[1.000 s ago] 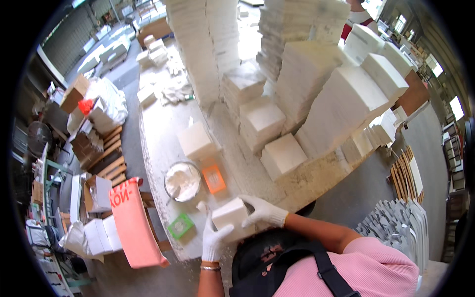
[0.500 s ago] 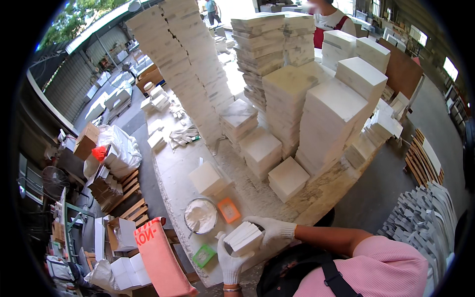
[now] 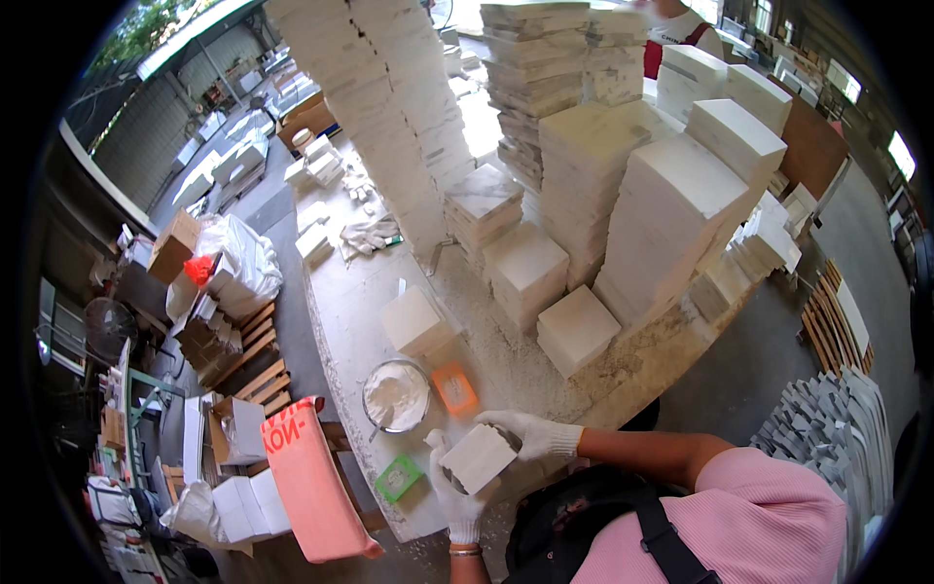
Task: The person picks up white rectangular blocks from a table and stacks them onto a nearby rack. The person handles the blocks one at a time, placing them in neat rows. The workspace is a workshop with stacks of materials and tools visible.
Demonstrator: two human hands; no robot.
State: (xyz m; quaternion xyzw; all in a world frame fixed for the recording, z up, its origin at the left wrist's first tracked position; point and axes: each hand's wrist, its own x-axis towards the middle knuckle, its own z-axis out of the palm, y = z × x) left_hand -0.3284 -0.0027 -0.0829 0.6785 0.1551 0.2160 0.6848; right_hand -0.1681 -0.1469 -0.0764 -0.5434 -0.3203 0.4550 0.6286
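Observation:
A small bundle of white stone tiles is held low over the near part of the table. My left hand, in a white knit glove, grips its left and lower side. From the right, my gloved right hand closes on the bundle's upper right side; some fingertips are hidden behind the tiles. Just beyond lie an orange rectangular box and a metal bowl of white powder with a utensil handle at its rim. Left of my left hand sits a green box.
A short tile stack stands beyond the bowl. Tall stacks of marble tiles and lower blocks fill the far and right table. White gloves lie at the far left. A pink cloth hangs left of the table.
The tiles in my hands have turned; their loosely fanned edges now sit closer together as a block. My head view has shifted slightly.

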